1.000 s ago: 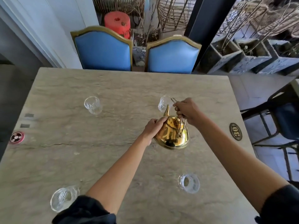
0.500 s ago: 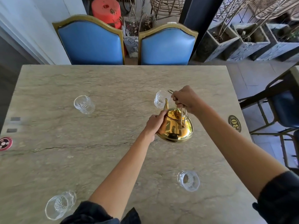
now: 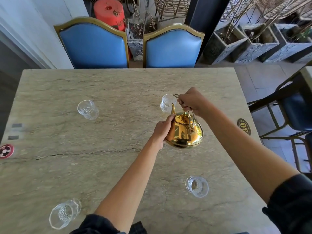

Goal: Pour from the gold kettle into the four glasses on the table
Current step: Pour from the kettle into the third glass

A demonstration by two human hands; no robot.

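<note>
Kettle [image 3: 184,132] hangs in the air over the table [image 3: 118,85], right of centre, its spout aimed toward 12 o'clock at the far right glass [image 3: 168,103], which stands just beyond the spout tip. The right hand [image 3: 192,100] is clenched round the wire handle, and the left hand [image 3: 163,130] grips the kettle's left flank below the spout, steadying it. No stream shows, and whether this glass holds any liquid cannot be told. Judging from this, the pour here is either about to start or just ended. The other three glasses, at 10 o'clock [image 3: 87,109], 7 o'clock [image 3: 65,213] and 5 o'clock [image 3: 196,186], look clear, so most of the task seems left. The kettle is polished gold, squat and round, with a lid, a thin curved spout and a hinged bail. It tilts only slightly forward.
</note>
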